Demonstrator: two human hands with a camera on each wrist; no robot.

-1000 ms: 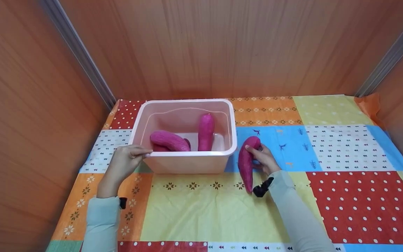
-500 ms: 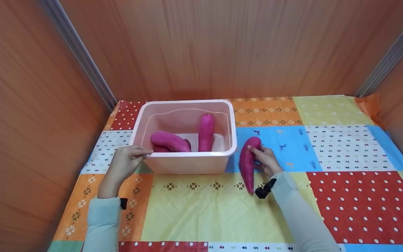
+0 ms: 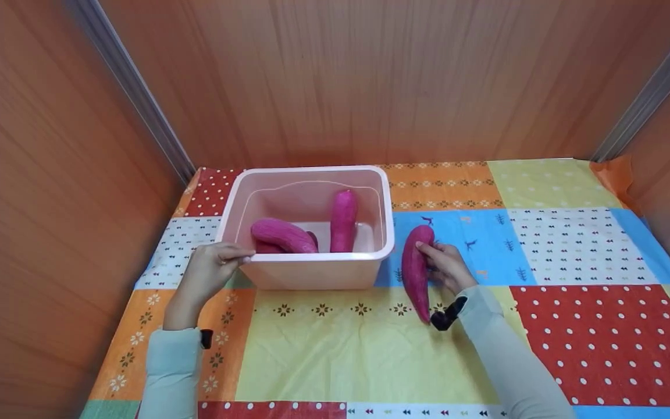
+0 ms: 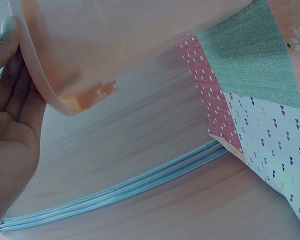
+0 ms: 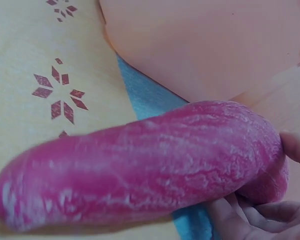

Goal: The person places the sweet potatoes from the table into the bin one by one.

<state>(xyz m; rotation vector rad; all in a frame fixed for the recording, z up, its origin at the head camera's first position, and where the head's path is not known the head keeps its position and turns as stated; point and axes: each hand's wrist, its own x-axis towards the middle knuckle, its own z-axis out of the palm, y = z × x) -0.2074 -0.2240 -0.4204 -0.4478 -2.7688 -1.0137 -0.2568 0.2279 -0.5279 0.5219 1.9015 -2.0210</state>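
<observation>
A pale pink plastic bin (image 3: pixel 312 274) stands in the middle of the cloth. My left hand (image 3: pixel 206 270) pinches its near left rim corner; in the left wrist view the thumb and fingers hug the bin's lip (image 4: pixel 34 75). To the right of the bin, my right hand (image 3: pixel 450 266) grips a long, curved magenta vegetable (image 3: pixel 415 270) near its thicker far end. Its wrinkled, whitish-streaked skin fills much of the right wrist view. Inside the bin, one magenta vegetable (image 3: pixel 344 221) leans upright and another (image 3: pixel 282 234) lies across the left side, over darker ones partly hidden by the front wall.
A bright patchwork cloth (image 3: pixel 358 349) covers the table. Wood-grain panels (image 3: pixel 358 81) rise at the back and both sides, joined by metal corner strips (image 3: pixel 137 87). Orange cloth (image 3: pixel 614 177) bunches at the far right corner.
My right hand and the magenta vegetable have shifted slightly right, away from the bin. The left hand keeps its pinch on the rim, and the bin's contents look the same.
</observation>
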